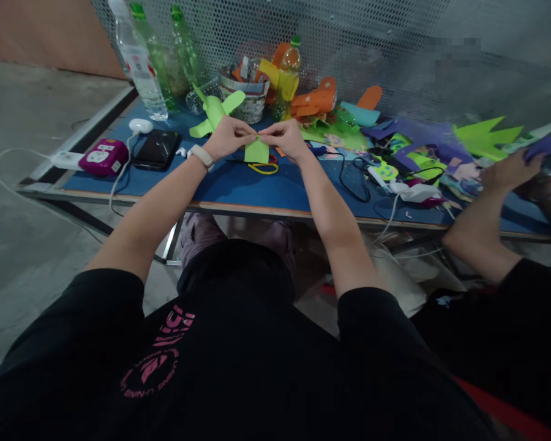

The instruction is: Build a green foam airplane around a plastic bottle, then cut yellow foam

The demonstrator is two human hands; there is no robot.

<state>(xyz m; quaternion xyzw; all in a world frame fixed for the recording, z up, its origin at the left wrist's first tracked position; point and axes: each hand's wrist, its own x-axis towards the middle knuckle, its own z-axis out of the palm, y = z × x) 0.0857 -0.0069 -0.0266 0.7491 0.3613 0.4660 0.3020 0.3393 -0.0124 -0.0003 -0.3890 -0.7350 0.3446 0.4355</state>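
My left hand (227,137) and my right hand (286,137) meet above the blue table (239,184), both pinched on the top edge of a small light green paper piece (256,151) that hangs between them. A watch with a pale strap sits on my left wrist. Under the paper lie scissors with yellow handles (264,167). Just behind my left hand stands a green paper shape with leaf-like flaps (215,110).
Plastic bottles (142,61), a woven basket (248,92), a black phone (156,150), a magenta power strip (103,157) and cables crowd the table. Coloured paper cut-outs (395,141) pile up at right, where another person's arm (491,202) reaches onto the table.
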